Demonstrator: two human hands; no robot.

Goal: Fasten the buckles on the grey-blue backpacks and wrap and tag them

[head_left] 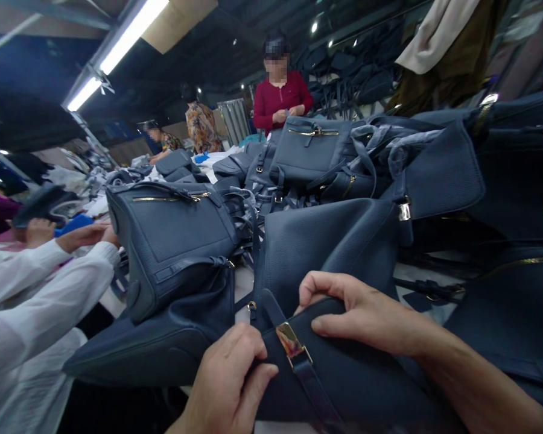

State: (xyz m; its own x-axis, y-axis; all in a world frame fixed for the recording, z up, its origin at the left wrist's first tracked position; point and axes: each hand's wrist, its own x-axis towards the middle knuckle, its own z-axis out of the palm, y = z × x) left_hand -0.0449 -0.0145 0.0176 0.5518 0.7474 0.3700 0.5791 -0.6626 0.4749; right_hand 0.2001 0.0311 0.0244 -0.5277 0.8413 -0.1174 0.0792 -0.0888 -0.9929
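Navy leather handbag (348, 386): pinched between both hands, at the bottom of the view
Handling: looks soft, pliable, fairly light; pebbled grain should give some grip; the flap's top edge and the strap beside the buckle look like the firmest holds
Left hand (224, 380): clenched, fingers (262, 374) grasping the strap edge left of the buckle
Right hand (357, 310): fingers (326, 289) and thumb gripping the handbag's top edge, right of the buckle
Gold-tone buckle (291, 343): on the strap, between the hands
Stacked handbags (308, 150): heaped beyond the handbag
Co-worker in red top (280, 99): past the heap, hands on a bag
White-sleeved co-worker's arms (40, 283): left of the handbag
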